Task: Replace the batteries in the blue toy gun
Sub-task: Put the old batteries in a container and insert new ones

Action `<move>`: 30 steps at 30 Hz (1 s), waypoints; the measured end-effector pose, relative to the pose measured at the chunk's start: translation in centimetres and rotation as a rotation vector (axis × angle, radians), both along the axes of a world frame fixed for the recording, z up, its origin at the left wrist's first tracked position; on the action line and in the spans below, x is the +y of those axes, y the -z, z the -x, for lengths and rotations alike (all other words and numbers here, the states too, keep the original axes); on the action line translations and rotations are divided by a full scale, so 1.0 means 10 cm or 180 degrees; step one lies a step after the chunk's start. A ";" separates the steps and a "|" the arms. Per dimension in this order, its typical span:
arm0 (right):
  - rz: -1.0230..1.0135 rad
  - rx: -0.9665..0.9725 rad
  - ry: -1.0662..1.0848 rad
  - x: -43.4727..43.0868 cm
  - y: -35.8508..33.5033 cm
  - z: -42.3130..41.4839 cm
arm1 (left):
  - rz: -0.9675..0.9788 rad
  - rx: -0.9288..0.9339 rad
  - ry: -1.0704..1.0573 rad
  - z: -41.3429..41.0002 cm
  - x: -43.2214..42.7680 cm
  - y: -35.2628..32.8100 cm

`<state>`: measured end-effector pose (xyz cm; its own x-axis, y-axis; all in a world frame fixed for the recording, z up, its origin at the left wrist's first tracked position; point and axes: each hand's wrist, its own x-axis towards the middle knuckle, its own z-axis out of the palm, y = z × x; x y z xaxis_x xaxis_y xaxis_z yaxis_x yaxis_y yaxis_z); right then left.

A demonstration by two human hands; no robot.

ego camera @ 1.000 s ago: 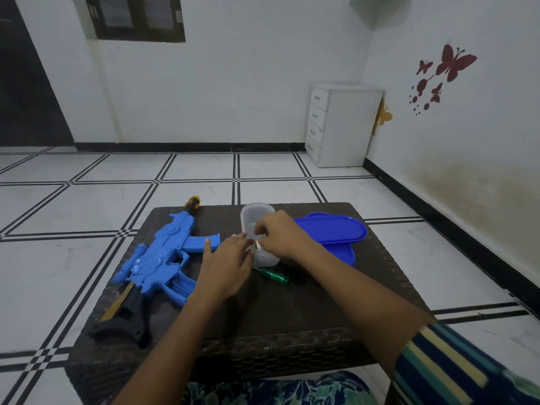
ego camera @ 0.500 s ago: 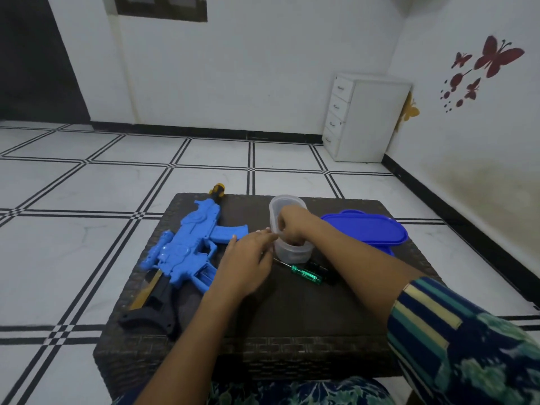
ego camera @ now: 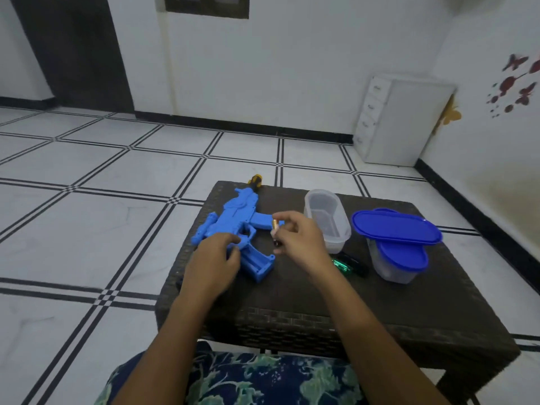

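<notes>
The blue toy gun [ego camera: 233, 214] lies on the dark wicker table [ego camera: 321, 302], muzzle pointing away, its grip's battery compartment [ego camera: 258, 264] open toward me. My left hand [ego camera: 211, 258] rests on the gun's rear body, fingers curled over it. My right hand [ego camera: 301, 238] hovers just right of the gun and pinches a small battery [ego camera: 275, 229] with a gold end, held upright above the table. A clear open container [ego camera: 327, 220] stands right behind that hand.
A green-handled screwdriver [ego camera: 343, 264] lies right of my right wrist. A second clear container [ego camera: 394, 264] with blue lids [ego camera: 396, 228] sits at the table's right. A white drawer unit [ego camera: 403, 121] stands in the far corner. Tiled floor surrounds the table.
My right hand came out of the clear container holding a battery and moved left toward the gun. My left hand shifted onto the gun's body. The camera view turned left.
</notes>
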<state>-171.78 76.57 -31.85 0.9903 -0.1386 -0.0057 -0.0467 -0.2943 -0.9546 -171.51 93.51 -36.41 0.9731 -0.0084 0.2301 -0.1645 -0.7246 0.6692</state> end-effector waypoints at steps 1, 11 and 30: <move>-0.0175 -0.0020 0.0020 0.02 0.06 0.02 | -0.0030 0.0029 -0.0031 0.02 0.04 0.01; 0.0481 -0.0433 -0.0019 0.08 0.30 -0.08 | -0.0371 0.0069 -0.0032 -0.14 0.02 0.00; 0.2513 -0.0226 -0.0378 0.22 0.22 0.06 | -0.0534 0.0012 -0.0172 -0.21 0.02 0.00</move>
<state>-172.39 78.80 -34.08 0.9930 0.0311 0.1137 0.0805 -0.8832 -0.4620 -169.40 93.71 -36.43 0.9740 0.0058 0.2263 -0.1202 -0.8340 0.5386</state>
